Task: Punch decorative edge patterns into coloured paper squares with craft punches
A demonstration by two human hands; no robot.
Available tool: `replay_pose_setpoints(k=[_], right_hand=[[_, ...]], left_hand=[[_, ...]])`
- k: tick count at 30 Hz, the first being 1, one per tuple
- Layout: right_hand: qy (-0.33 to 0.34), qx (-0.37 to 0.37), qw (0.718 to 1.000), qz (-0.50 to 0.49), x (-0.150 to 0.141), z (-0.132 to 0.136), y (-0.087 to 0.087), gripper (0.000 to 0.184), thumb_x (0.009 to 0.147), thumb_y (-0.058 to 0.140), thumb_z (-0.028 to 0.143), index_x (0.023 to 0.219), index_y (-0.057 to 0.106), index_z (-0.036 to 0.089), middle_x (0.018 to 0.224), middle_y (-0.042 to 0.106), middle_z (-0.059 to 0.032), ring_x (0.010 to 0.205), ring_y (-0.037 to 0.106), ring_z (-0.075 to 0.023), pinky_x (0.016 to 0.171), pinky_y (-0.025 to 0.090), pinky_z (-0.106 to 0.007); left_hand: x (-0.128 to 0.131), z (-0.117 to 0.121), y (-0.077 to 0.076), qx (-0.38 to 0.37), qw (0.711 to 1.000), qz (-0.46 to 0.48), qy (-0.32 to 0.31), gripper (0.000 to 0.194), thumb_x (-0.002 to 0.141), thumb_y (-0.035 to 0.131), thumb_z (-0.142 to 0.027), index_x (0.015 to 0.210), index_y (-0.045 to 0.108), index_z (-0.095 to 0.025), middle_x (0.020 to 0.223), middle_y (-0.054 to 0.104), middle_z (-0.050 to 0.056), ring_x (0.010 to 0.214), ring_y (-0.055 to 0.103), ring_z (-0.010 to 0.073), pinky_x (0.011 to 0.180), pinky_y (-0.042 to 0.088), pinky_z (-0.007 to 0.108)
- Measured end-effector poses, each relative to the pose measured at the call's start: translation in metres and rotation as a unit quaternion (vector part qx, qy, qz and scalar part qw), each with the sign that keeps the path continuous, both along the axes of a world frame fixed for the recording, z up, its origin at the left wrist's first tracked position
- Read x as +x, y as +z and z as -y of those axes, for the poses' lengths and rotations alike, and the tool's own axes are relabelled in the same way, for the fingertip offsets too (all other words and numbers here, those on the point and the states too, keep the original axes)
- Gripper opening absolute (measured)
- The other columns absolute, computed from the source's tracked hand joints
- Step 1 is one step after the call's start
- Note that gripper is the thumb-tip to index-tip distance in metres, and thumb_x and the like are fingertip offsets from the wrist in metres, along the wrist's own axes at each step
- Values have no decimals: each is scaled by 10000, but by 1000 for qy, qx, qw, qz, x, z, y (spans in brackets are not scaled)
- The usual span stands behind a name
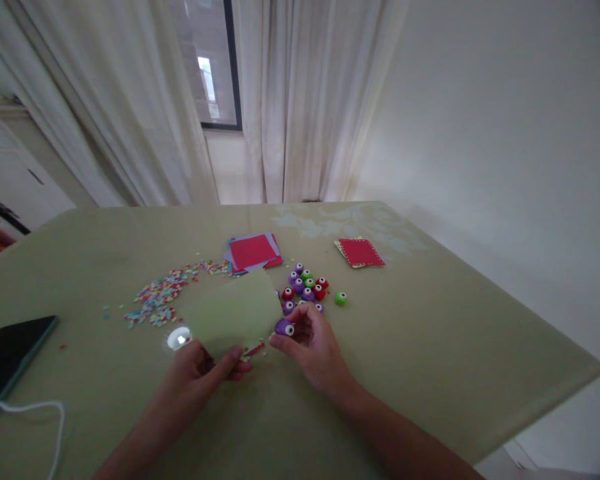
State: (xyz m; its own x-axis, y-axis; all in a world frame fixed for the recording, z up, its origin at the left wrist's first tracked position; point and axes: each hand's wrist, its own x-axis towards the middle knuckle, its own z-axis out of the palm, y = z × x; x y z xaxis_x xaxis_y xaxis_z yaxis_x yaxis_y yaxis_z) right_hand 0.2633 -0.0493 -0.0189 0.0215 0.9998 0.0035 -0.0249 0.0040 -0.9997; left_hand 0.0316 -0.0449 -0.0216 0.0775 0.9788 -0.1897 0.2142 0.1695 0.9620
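Observation:
My left hand [207, 367] pinches the near edge of a pale green paper sheet [235, 303], thumb uppermost. Between the thumb and fingers of my right hand [313, 343] is a small purple paper punch [284, 327], its white round face showing a dark mark. The punch sits at the sheet's right corner; whether paper is inside its slot cannot be made out. A narrow reddish scrap [255, 349] and several tiny bits lie by my left fingertips. Just beyond my right hand is a cluster of purple, green and red punches [307, 293].
Colourful confetti [160, 297] spreads left of the sheet. Stacked red and lilac paper squares [253, 252] lie at the back, with a hole-edged red square [361, 253] farther right. A dark tablet [15, 350] and white cable [35, 405] occupy the left. One green punch [341, 298] stands apart.

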Motion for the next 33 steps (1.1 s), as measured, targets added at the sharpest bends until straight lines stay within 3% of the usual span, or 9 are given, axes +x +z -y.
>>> replay_pose_setpoints(k=[5,14,19,28,33], right_hand=[[21,-22,999,-21,1,0,2,490,705,962,393,922,549,244,830,641,37,744,595,-164,682,467,-283],[13,-10,1000,-16,-1,4,8,463,713,955,371,943,577,233,853,652,30,764,596,-164,697,470,-284],[-5,-2,1000,-23,1,1,6,445,724,945,364,942,578,238,858,652,27,776,600,-168,721,487,-297],[-53,0,995,-83,2,-2,-1,475,727,943,380,953,546,249,883,667,25,777,637,-167,712,508,-296],[-62,18,997,-43,4,-1,1,437,763,918,375,986,563,249,922,680,11,807,652,-179,736,510,-311]], left_hand=[[-1,-1,9,-1,998,38,39,500,623,892,-675,796,791,-218,755,850,111,682,824,340,660,699,432],[-2,5,5,-12,1000,13,-2,367,783,858,-531,873,759,-189,780,855,89,703,822,289,684,684,363],[-1,4,11,-18,999,16,-35,385,774,853,-552,864,766,-188,772,853,93,710,821,291,689,682,356],[1,5,18,-27,999,28,-12,402,684,901,-576,806,753,-222,726,843,77,677,819,307,663,684,366],[3,3,20,-26,999,36,-13,416,677,904,-583,797,760,-211,728,844,80,677,815,296,669,684,361]])
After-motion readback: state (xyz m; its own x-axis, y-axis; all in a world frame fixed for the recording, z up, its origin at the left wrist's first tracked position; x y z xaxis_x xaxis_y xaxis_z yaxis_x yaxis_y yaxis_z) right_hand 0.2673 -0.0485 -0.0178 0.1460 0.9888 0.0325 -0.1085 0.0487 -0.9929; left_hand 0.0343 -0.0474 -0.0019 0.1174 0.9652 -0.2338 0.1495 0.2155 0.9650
